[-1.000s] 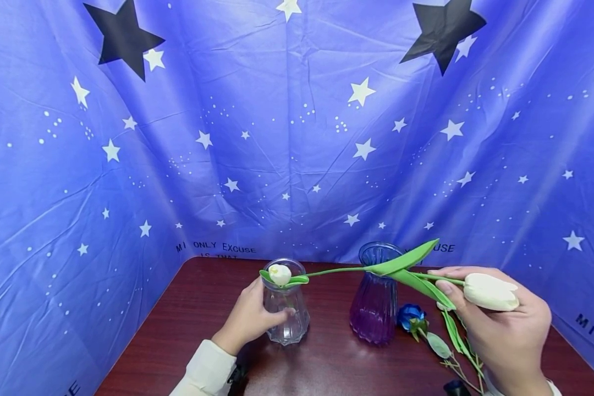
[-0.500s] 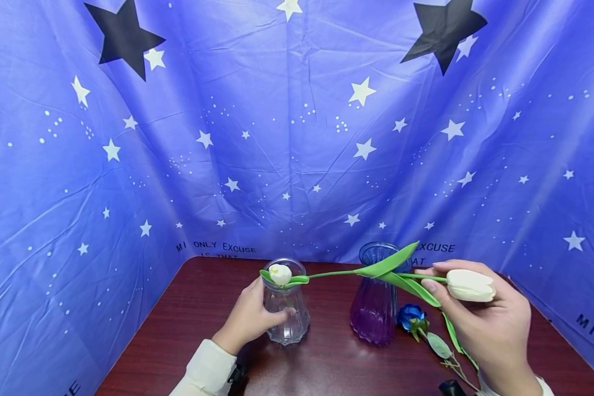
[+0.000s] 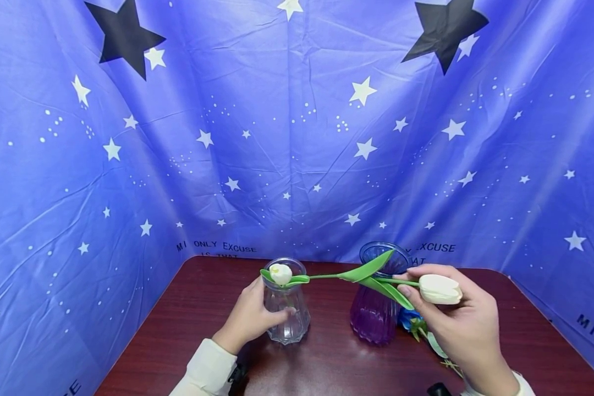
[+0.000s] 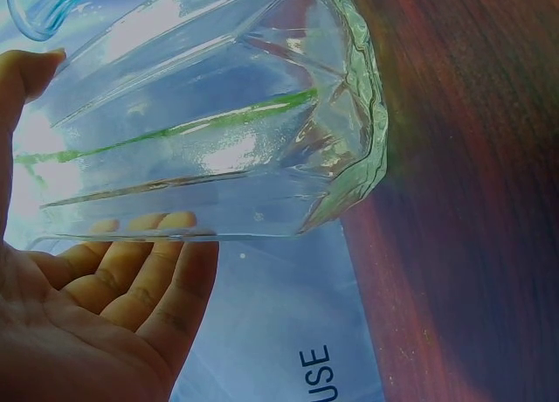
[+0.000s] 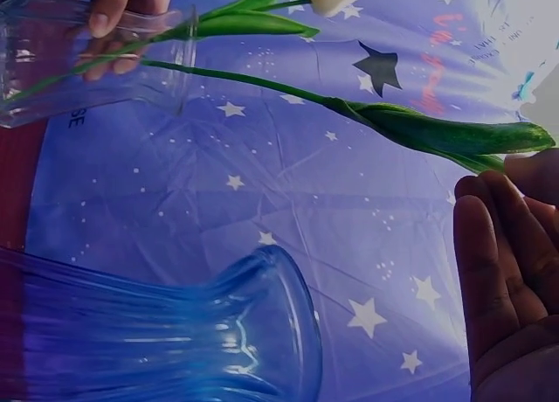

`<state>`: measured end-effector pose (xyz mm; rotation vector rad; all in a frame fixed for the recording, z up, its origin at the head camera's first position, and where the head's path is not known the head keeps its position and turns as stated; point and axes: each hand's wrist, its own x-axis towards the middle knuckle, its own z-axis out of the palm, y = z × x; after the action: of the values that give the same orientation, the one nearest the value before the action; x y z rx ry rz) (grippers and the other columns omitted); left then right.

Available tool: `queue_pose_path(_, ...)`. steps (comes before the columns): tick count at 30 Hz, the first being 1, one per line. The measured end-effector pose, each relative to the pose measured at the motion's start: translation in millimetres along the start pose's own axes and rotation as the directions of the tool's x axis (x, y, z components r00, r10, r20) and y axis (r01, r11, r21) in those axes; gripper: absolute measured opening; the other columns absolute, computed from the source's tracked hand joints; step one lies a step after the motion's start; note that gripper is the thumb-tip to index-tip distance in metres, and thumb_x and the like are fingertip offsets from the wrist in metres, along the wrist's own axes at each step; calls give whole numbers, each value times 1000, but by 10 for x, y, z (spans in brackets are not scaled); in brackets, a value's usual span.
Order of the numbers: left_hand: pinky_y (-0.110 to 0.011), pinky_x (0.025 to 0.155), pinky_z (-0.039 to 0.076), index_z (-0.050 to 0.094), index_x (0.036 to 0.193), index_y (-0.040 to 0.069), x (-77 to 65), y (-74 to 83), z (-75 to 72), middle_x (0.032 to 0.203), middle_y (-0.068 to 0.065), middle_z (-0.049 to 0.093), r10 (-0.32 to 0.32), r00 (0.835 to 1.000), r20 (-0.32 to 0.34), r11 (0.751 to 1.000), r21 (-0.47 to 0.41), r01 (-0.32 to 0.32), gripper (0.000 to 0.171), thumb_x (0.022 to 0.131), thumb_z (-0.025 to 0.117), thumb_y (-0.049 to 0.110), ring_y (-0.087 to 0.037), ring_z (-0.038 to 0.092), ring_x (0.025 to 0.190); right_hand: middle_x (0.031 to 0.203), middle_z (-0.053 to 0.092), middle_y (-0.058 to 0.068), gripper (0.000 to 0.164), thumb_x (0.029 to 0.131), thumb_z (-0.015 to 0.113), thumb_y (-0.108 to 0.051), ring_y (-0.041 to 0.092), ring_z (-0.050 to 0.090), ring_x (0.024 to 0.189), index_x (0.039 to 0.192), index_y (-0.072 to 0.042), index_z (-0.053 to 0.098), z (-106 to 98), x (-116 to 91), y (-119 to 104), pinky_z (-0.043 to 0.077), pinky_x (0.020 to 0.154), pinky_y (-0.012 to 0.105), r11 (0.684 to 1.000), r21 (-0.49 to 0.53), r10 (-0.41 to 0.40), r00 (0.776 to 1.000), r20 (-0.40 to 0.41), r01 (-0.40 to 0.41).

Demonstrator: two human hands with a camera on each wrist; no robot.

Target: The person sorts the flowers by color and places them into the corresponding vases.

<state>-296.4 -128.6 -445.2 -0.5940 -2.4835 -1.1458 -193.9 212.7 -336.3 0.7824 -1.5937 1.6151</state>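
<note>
You've got your left hand (image 3: 249, 319) wrapped around the clear glass vase (image 3: 298, 318), thumb in front, with a white tulip (image 3: 280, 274) in it, bloom and leaves sitting at the mouth. Your right hand (image 3: 467, 324) is pinching the second white tulip (image 3: 366, 268) by its stem just below the bloom, holding it roughly sideways. The stem end reaches the clear vase's rim, but I honestly can't tell whether it's inside. From the head view, its leaves cross in front of the blue-purple glass vase (image 3: 373, 316), which is upright on the table (image 3: 178, 324). The blue rose (image 3: 410, 319) lies just beside that one, partly hidden by your right hand.
</note>
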Motion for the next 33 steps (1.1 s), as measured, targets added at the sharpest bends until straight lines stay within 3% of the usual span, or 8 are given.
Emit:
queue_pose_path(6, -37, 96, 57, 56, 136, 26, 8, 6, 8, 118, 11, 68, 1, 1000, -6, 1000, 2, -1, 78, 70, 94, 44, -10, 67, 110, 99, 77, 17, 40, 69, 73, 32, 14, 76, 93, 106, 19, 67, 31, -31, 52, 59, 78, 18, 1000, 8, -19, 999, 42, 19)
queue_pose_path(17, -37, 95, 57, 56, 135, 26, 5, -16, 23, 118, 10, 68, 5, 1000, -21, 1000, 18, -5, 78, 70, 94, 42, -11, 67, 110, 103, 75, 18, 40, 75, 72, 29, 15, 76, 96, 112, 14, 67, 132, -9, 81, 60, 79, 21, 999, -37, 39, 994, 105, -35)
queue_pose_path(22, -38, 95, 58, 56, 136, 25, 0, -27, 13, 119, 10, 67, 17, 999, -29, 1000, 19, -16, 78, 70, 94, 45, -11, 67, 110, 102, 76, 17, 40, 74, 72, 30, 16, 76, 96, 110, 16, 67, 237, 56, 121, 60, 78, 21, 999, 26, 17, 996, 92, -19)
queue_pose_path(27, -38, 95, 57, 56, 136, 27, 10, -18, 11, 119, 11, 67, 2, 1000, -6, 1000, -1, -2, 78, 71, 93, 47, -9, 66, 110, 101, 76, 13, 38, 72, 74, 28, 14, 75, 92, 107, 14, 68, 342, 113, 153, 59, 75, 18, 1000, 10, -16, 999, 49, 16)
queue_pose_path(33, -38, 95, 58, 54, 137, 25, -1, -8, 2, 122, 9, 67, -3, 1000, -3, 1000, 6, 3, 79, 72, 93, 45, -10, 66, 111, 98, 77, 13, 33, 74, 74, 26, 15, 75, 91, 103, 10, 71, 522, 155, 201, 59, 75, 19, 999, 26, -42, 998, 55, 40)
